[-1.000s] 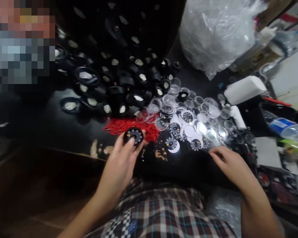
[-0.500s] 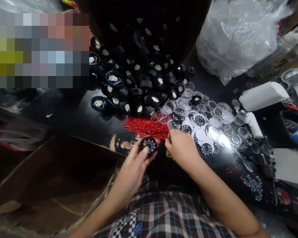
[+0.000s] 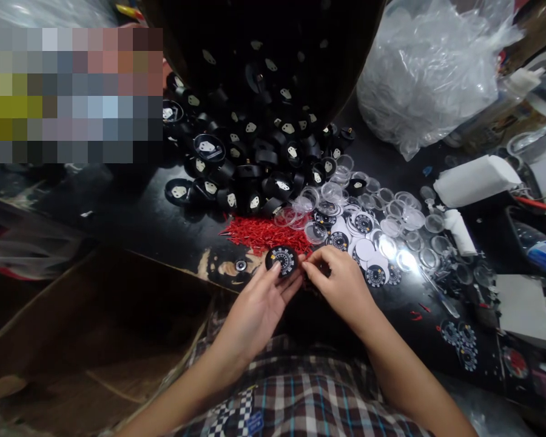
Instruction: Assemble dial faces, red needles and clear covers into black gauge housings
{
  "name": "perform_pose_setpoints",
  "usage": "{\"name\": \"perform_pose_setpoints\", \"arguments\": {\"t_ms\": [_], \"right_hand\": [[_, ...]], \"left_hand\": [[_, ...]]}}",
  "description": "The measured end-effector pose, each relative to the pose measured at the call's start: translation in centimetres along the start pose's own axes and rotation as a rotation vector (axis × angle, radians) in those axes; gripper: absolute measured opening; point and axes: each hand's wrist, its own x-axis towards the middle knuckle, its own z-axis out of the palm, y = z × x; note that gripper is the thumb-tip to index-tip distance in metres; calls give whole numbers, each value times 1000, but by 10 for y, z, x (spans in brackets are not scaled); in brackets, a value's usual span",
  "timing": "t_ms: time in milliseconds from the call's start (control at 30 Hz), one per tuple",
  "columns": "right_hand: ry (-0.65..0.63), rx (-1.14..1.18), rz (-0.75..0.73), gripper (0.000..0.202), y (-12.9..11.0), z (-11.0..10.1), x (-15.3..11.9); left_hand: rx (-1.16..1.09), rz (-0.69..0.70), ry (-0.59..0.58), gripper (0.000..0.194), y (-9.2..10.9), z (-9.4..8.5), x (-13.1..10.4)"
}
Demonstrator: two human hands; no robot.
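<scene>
A round black gauge (image 3: 287, 260) with a white-marked dial faces up in my left hand (image 3: 259, 309). My left thumb rests on the dial and the fingers support it from below. Close to its right side is my right hand (image 3: 343, 282), thumb and forefinger pinched together; whatever is between them is too small to make out. Just beyond the gauge lies a heap of small red pointers (image 3: 259, 235). Printed dial discs (image 3: 363, 250), some showing white backs, are spread beyond my right hand. Clear round covers (image 3: 403, 212) lie loosely past them.
Many black gauge housings (image 3: 250, 171) are piled before a large dark container (image 3: 264, 24). A clear plastic bag (image 3: 423, 79) bulges at back right. Tweezers (image 3: 441, 294), a white roll (image 3: 477, 179) and a paper pad (image 3: 525, 306) lie to the right. The table edge (image 3: 173, 267) runs at left.
My left hand has moved right with the gauge, closer to my right hand. The right hand has turned and shifted slightly, so its pinched thumb and forefinger now show beside the gauge.
</scene>
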Motion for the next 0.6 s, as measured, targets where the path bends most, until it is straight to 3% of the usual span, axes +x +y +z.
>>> {"name": "perform_pose_setpoints", "arguments": {"t_ms": [333, 600], "right_hand": [[-72, -119, -34, 10, -5, -6, -3], [-81, -56, -52, 14, -11, -12, -5]], "left_hand": [[104, 106, -42, 22, -2, -4, -3], [227, 173, -69, 29, 3, -6, -3]]}}
